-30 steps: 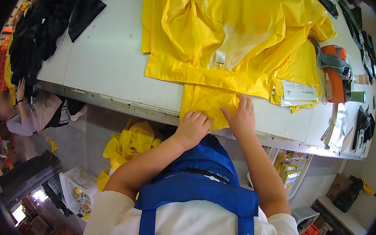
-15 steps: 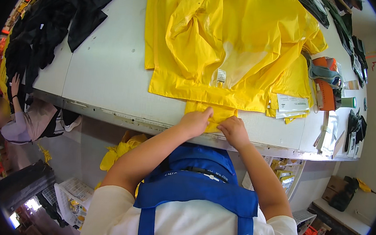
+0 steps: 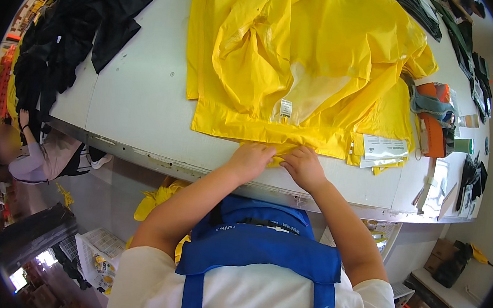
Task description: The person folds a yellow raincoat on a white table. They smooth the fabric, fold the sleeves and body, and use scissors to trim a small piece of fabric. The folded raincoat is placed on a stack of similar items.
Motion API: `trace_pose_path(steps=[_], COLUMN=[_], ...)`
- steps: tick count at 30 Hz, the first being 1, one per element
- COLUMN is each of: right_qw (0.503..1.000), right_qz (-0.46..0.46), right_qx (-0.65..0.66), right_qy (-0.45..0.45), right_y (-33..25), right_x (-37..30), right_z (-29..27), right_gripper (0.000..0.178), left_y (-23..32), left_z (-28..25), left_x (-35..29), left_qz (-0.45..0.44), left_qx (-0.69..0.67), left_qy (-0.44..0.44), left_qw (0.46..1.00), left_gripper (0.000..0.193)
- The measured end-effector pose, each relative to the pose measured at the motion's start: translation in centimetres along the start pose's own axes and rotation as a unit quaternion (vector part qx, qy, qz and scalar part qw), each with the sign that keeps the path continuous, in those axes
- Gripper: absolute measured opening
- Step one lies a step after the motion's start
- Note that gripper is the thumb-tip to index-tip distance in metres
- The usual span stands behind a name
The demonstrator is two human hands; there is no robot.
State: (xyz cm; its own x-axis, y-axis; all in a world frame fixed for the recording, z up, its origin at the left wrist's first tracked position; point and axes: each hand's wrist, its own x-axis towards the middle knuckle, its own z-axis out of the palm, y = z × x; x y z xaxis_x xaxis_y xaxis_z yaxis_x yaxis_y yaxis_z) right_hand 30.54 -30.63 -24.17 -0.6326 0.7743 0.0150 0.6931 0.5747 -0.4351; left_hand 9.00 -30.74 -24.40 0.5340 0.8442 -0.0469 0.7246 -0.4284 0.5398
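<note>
A shiny yellow raincoat-like garment (image 3: pixel 337 56) lies spread over the white worktable (image 3: pixel 135 85), with a small white label (image 3: pixel 286 108) near its near edge. A narrow yellow flap (image 3: pixel 276 160) sticks out from under that edge, toward me. My left hand (image 3: pixel 250 160) closes on the flap's left part, fingers bent over the cloth. On the right part, my right hand (image 3: pixel 305 168) pinches the same fabric. The fingertips of both hands nearly meet, and much of the flap is hidden beneath them.
Folded yellow pieces with printed sheets (image 3: pixel 384 148) lie right of the garment. Farther right stand an orange box (image 3: pixel 434 135) and a green tape roll (image 3: pixel 463 145). Black garments (image 3: pixel 70 27) cover the far left, where another person (image 3: pixel 41 159) reaches in. The table's metal edge (image 3: pixel 169 160) runs before me.
Both hands have moved up toward the garment's hem, and the flap now shows far less cloth between them. The person at the left has shifted slightly.
</note>
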Motion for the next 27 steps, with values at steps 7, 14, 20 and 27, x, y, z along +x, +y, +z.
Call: trace_pose_path(steps=[7, 14, 20, 27], right_qw=[0.985, 0.995, 0.992, 0.977], right_qz=[0.161, 0.068, 0.097, 0.110], right_qx=[0.005, -0.046, -0.023, -0.157], right_qy=[0.056, 0.064, 0.071, 0.097], right_y=[-1.0, 0.5, 2.9, -0.3], right_x=[1.9, 1.0, 2.6, 3.2], right_z=[-0.3, -2.5, -0.6, -4.1], right_gripper=[0.050, 0.037, 0.029, 0.028], left_y=[0.6, -0.8, -0.9, -2.7], left_z=[0.5, -1.8, -0.5, -2.3], left_x=[-0.4, 4.3, 4.4, 5.0], left_qz=[0.062, -0.035, 0.030, 0.000], left_qx=[0.069, 0.025, 0.043, 0.028], left_qy=[0.103, -0.108, 0.151, 0.001], left_qw=[0.990, 0.993, 0.987, 1.000], left_gripper=[0.036, 0.017, 0.026, 0.027])
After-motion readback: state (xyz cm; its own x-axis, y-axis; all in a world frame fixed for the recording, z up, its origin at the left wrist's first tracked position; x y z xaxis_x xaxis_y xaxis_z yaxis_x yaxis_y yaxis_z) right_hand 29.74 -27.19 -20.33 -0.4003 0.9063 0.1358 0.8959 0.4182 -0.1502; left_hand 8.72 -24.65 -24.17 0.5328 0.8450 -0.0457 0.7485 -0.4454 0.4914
